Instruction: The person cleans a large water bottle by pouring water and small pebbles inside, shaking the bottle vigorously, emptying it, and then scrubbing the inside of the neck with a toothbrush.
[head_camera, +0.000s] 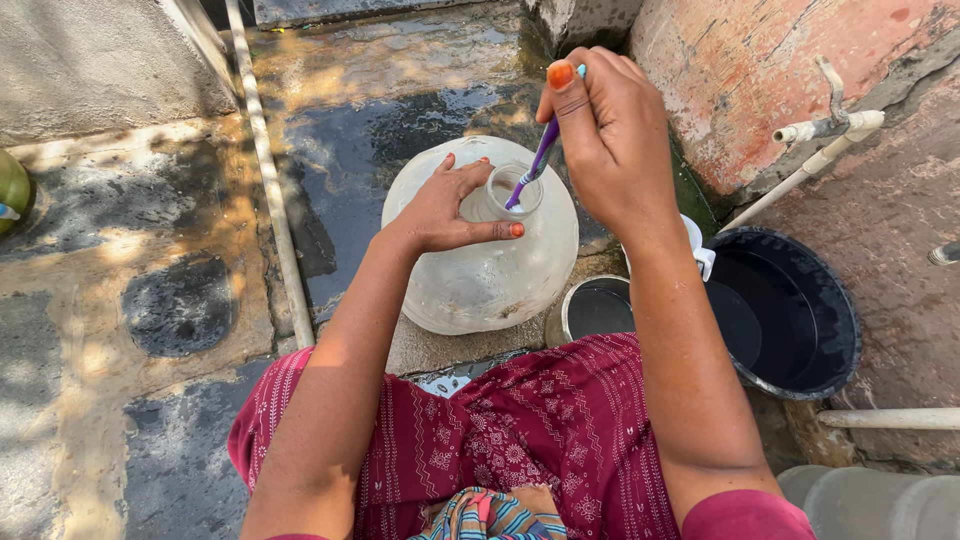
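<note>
A large clear plastic water jug (480, 270) stands upright on the wet ground in front of me. My left hand (450, 205) rests on its shoulder, fingers spread beside the neck opening (510, 190). My right hand (600, 130) is closed around a purple toothbrush (535, 160), held above the jug. The brush head pokes down into the jug's mouth.
A black bucket (800, 375) with water sits at the right, a small steel pot (580, 305) beside the jug. A white tap and pipe (825, 135) run along the red wall. A thin pipe (270, 180) crosses the wet concrete on the left.
</note>
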